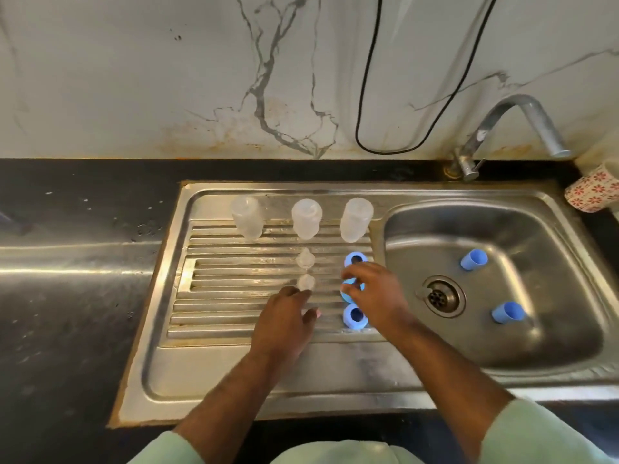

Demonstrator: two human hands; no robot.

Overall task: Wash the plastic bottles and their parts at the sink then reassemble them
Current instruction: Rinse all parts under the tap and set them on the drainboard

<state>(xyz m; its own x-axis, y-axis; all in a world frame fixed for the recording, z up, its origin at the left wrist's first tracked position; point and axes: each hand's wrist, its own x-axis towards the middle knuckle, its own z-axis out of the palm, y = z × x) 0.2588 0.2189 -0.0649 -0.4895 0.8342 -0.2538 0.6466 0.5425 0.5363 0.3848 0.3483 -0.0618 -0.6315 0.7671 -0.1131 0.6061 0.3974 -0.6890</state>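
- Pale green sleeves [536, 437] show at the near edge of the view; both bare forearms reach forward over the near rim of the steel sink unit [234, 390].
- The left hand [284, 323] hovers over the ribbed drainboard [241, 283], fingers loosely curled and slightly spread; its fingertips lie at the nearest clear teat [311, 312], but whether they pinch it I cannot tell.
- Just right of it stands the nearest blue ring [355, 317], open side up.
- The right hand [378, 296] covers the middle blue ring [350, 291], thumb and forefinger curled at its rim as if pinching it.
- Beyond the left hand, two more clear teats [305, 271] stand in a line toward the far edge.
- The far blue ring [355, 260] sits just past the right fingertips.
- In the basin [552, 346], two blue caps [507, 312] lie on their sides, either side of the drain [442, 296].
- Three clear bottles [306, 218] stand in a row along the drainboard's far edge, well apart.
- A tap [516, 123] rises at the far right corner, a patterned cup [594, 190] beside it, and a black cable [365, 95] hangs on the marble wall [134, 78].
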